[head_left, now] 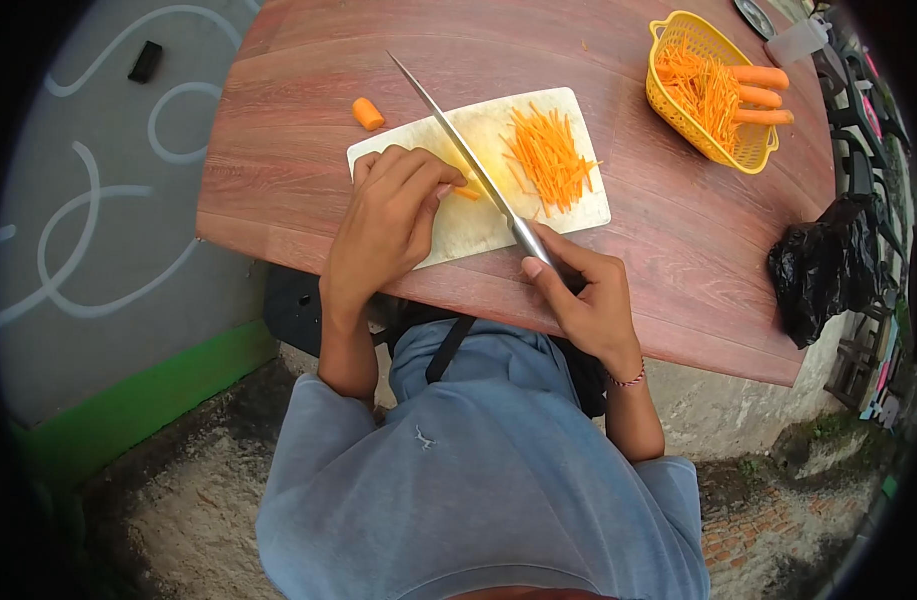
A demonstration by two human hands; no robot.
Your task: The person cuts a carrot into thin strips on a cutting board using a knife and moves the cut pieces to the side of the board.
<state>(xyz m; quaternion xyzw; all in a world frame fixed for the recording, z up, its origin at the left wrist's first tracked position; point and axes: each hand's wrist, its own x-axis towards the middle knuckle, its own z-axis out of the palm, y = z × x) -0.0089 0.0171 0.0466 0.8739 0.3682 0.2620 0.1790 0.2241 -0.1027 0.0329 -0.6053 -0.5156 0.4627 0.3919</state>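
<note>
My right hand is wrapped round the metal handle of a long kitchen knife, whose blade slants up and left across the white cutting board. On the board's left part, my left hand has its fingers curled down over a small piece of carrot, of which only the end beside the blade shows. To the right of the blade lies a pile of thin carrot strips. A short carrot chunk rests on the table just beyond the board's upper left edge.
A yellow plastic basket with shredded carrot and three whole carrots stands at the table's far right. A black plastic bag hangs by the right edge of the wooden table. Beyond the basket is a translucent container.
</note>
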